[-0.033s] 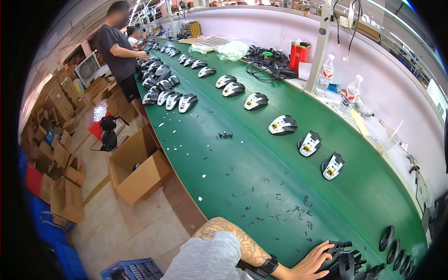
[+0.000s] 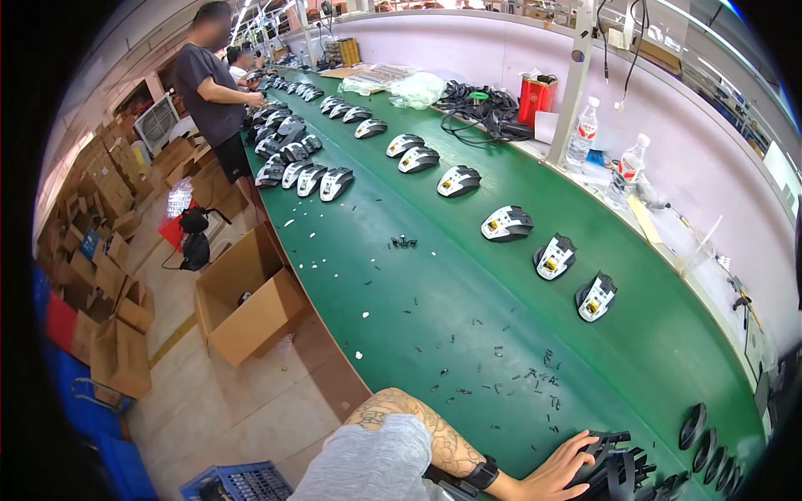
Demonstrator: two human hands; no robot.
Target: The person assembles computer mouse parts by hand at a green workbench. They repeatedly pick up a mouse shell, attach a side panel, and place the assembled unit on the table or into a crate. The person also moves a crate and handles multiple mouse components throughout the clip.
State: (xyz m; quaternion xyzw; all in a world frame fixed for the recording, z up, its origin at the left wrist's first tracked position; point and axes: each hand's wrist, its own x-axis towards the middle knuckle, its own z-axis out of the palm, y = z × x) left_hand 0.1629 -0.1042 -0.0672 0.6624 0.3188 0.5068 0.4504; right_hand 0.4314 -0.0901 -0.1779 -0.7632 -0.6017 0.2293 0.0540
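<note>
My left hand (image 2: 561, 469) reaches in at the lower right, with a dark band (image 2: 482, 474) on its wrist. Its fingers are spread and rest against a heap of black plastic parts (image 2: 622, 476); nothing shows gripped in them. Curved black shell pieces (image 2: 692, 426) stand in a row to the right of that heap. Small black clips (image 2: 547, 380) lie scattered on the green bench just beyond my hand. Farther up, half-assembled white and black computer mice (image 2: 596, 297) form a spaced line. My right hand is out of the picture.
More mice (image 2: 337, 184) are grouped at the bench's far left, where a person in a dark shirt (image 2: 213, 88) stands. Plastic bottles (image 2: 628, 171), a red tin (image 2: 536, 98) and black cables (image 2: 484, 108) line the back ledge. A cardboard box (image 2: 255, 301) stands beside the bench's left edge.
</note>
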